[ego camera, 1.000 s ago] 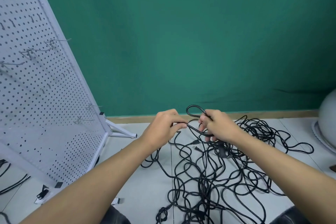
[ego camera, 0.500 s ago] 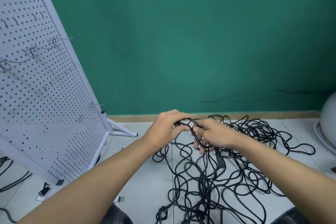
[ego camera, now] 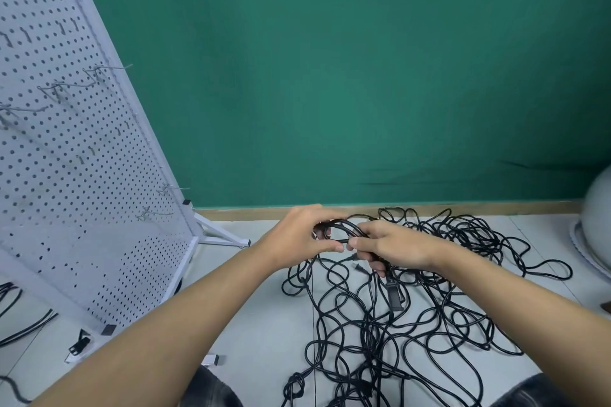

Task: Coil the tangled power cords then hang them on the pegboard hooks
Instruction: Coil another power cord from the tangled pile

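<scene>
Left hand [ego camera: 297, 236] and right hand [ego camera: 395, 246] curl close together.

The power cords [ego camera: 394, 297] are showing a black plastic or rubber sheath, smooth, with a faint sheen. The pegboard [ego camera: 66, 175] is presenting as white-painted perforated sheet metal, matt. Its hooks [ego camera: 71, 85] are reading as bare wire metal, dull grey. Black end caps [ego camera: 187, 202] on the frame tubes are appearing as plastic. The floor [ego camera: 264, 324] is showing pale, smooth tile with a low satin finish. Along its far edge a skirting strip [ego camera: 264, 212] is looking like wood. The backdrop [ego camera: 330, 76] is hanging as green cloth, matt, lightly creased.
</scene>
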